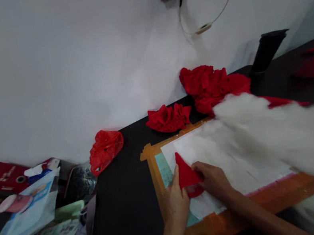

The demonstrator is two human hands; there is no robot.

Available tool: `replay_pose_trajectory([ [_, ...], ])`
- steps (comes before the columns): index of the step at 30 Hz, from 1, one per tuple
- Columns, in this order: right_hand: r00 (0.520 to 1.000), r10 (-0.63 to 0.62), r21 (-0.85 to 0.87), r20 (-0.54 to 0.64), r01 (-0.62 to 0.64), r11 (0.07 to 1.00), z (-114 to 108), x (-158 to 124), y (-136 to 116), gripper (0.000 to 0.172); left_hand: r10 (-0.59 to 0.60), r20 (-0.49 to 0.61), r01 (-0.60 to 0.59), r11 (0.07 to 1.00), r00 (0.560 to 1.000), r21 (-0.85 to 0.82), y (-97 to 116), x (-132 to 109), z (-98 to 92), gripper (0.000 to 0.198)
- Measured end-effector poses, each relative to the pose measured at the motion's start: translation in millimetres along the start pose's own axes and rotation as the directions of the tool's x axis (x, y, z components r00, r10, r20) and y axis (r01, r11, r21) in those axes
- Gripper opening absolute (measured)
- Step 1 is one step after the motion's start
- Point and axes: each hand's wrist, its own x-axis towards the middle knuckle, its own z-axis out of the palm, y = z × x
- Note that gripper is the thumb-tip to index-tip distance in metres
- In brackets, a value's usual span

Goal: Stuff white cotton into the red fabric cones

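Note:
A small cone-shaped piece of red felt stands point up between my two hands, with its wide opening toward me. My left hand grips it along its left side, thumb and fingers closed on the cloth. On the other side my right hand pinches the right edge near the opening; its fingertips are partly hidden by the fabric. Beneath both hands lies a white sheet on a work surface bordered with brown tape. White stuffing is heaped to the right of my right hand.
Gathered red felt pieces and a larger red heap lie along the wall. A red plastic bag sits farther left. Boxes, a white pouch and a green bin crowd the left. A black holder stands back right.

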Motion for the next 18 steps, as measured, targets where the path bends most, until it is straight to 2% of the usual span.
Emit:
replay_pose_trajectory([
  [2, 0.999, 0.036, 0.035, 0.03, -0.037, 0.999, -4, -1, -1, 0.032, 0.005, -0.02, -0.007, 0.997, 1.0, -0.072, -1, -3, -1.1, 0.076],
  [6, 0.989, 0.045, 0.221, 0.142, -0.076, 0.972, -21, -8, 0, 0.033, 0.002, -0.063, -0.011, 0.989, 0.998, -0.146, -5, -12, -7.3, 0.077],
  [8, 0.984, 0.037, 0.301, 0.174, -0.089, 0.949, -28, -12, 4, 0.035, 0.037, -0.1, -0.049, 0.992, 0.994, -0.12, -9, -13, -11.0, 0.069],
  [10, 0.984, 0.018, 0.331, 0.178, -0.077, 0.941, -30, -13, 7, 0.026, 0.08, -0.144, -0.091, 0.993, 0.986, -0.071, -11, -11, -12.5, 0.053],
  [12, 0.985, -0.001, 0.312, 0.172, -0.053, 0.948, -23, -11, 7, 0.017, 0.095, -0.152, -0.103, 0.994, 0.984, -0.043, -13, -5, -11.2, 0.042],
  [13, 0.985, -0.011, 0.284, 0.173, -0.039, 0.958, -18, -11, 6, 0.018, 0.088, -0.139, -0.093, 0.995, 0.986, -0.033, -13, -2, -9.6, 0.04],
  [16, 0.979, -0.04, 0.151, 0.199, 0.01, 0.988, -3, -10, -1, 0.024, 0.028, -0.088, -0.027, 1.0, 0.996, 0.009, -18, 6, -5.0, 0.045],
  [18, 0.971, -0.067, 0.099, 0.231, 0.045, 0.994, -2, -11, -4, 0.022, 0.0, -0.084, -0.002, 1.0, 0.996, -0.023, -24, 8, -4.2, 0.046],
])
